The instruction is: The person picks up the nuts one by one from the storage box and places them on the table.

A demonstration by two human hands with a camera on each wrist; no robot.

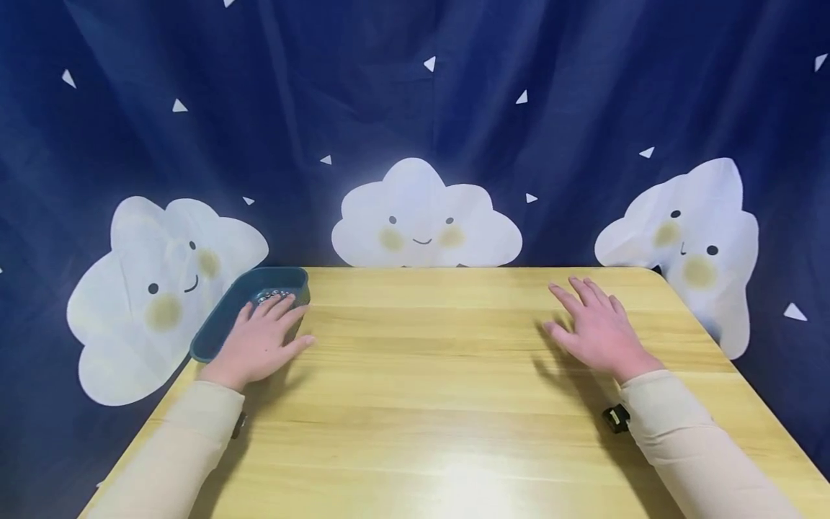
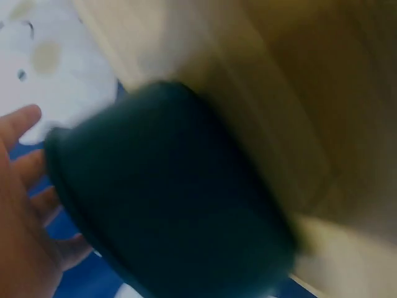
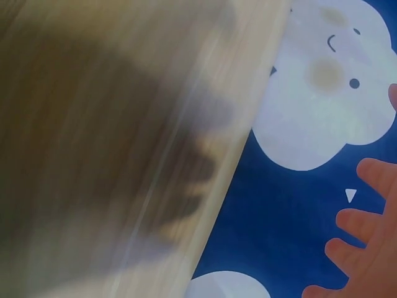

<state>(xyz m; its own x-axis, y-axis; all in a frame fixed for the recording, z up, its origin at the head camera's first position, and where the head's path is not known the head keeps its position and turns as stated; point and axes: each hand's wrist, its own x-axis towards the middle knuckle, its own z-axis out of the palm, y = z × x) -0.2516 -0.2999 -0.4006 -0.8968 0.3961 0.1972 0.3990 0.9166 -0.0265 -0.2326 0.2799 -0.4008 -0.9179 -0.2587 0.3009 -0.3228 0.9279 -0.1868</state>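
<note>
A dark teal oblong tub (image 1: 235, 297) stands at the far left corner of the table. Small shiny round spots (image 1: 271, 295) show inside it; whether they are balls or holes I cannot tell. My left hand (image 1: 256, 349) is over the tub's near right side, fingers spread and fairly straight, gripping nothing. In the left wrist view the tub's outer wall (image 2: 167, 198) is large and blurred, with the left fingers (image 2: 44, 202) by its rim. Over the table's right side my right hand (image 1: 599, 335) hovers, fingers extended and holding nothing.
The light wooden table (image 1: 421, 375) has a rounded far right corner. Behind it hangs a dark blue curtain (image 1: 363, 86) with white clouds and small triangles. A small black device (image 1: 617, 418) is at my right wrist, and both arms wear pale sleeves (image 1: 681, 432).
</note>
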